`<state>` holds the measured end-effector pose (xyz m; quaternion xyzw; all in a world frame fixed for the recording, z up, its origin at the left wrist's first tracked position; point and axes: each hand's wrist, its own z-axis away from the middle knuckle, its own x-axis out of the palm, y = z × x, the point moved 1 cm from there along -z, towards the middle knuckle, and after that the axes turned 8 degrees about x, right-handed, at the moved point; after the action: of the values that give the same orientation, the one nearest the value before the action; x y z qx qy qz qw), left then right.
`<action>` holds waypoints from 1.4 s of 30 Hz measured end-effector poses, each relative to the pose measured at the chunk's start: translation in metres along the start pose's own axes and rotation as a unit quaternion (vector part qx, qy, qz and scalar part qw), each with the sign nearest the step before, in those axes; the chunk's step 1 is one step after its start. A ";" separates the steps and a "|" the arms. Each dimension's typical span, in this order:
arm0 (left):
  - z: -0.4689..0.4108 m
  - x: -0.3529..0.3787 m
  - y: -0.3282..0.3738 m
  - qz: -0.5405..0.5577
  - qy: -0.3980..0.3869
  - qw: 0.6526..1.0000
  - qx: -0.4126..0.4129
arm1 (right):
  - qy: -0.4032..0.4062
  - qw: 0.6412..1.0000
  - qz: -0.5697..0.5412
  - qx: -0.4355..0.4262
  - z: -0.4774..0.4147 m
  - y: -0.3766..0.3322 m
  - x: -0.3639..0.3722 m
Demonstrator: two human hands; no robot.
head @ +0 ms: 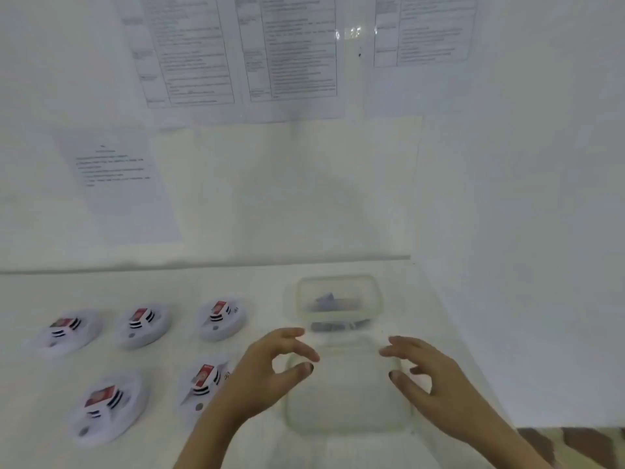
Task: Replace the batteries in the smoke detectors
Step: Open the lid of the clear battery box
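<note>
Several white round smoke detectors lie back-up on the white table, each with a red-labelled battery on it: three in a far row [66, 331] [143, 324] [221, 316] and two nearer [106, 406] [203, 384]. A clear plastic box [338, 299] at the back holds dark batteries. In front of it lies a clear lid or shallow tray [348, 394]. My left hand [267, 374] hovers at its left edge and my right hand [429, 374] at its right edge, fingers loosely curved, holding nothing. The picture is blurred.
The white table [169, 289] meets a white wall behind and a white side wall on the right. Printed sheets [189, 49] hang on the back wall. Patterned floor [575, 441] shows at the lower right.
</note>
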<state>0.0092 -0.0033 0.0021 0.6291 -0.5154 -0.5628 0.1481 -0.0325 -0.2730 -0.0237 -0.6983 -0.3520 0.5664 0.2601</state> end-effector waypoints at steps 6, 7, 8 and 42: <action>0.013 0.006 -0.014 0.095 -0.051 0.989 -0.103 | -0.070 0.989 -0.064 0.111 0.011 -0.005 0.002; 0.014 0.006 -0.015 0.110 -0.048 0.986 -0.116 | -0.072 0.986 -0.080 0.124 0.011 -0.004 0.002; 0.015 0.005 -0.012 0.122 -0.048 0.984 -0.119 | -0.073 0.984 -0.093 0.131 0.012 -0.005 0.000; 0.012 0.021 -0.015 0.279 0.001 0.943 -0.183 | -0.190 0.877 -0.362 0.251 -0.005 0.007 -0.005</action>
<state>0.0027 -0.0094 -0.0254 0.4225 -0.5584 -0.5831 0.4119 -0.0264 -0.2814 -0.0251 -0.3124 -0.4692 0.6239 0.5413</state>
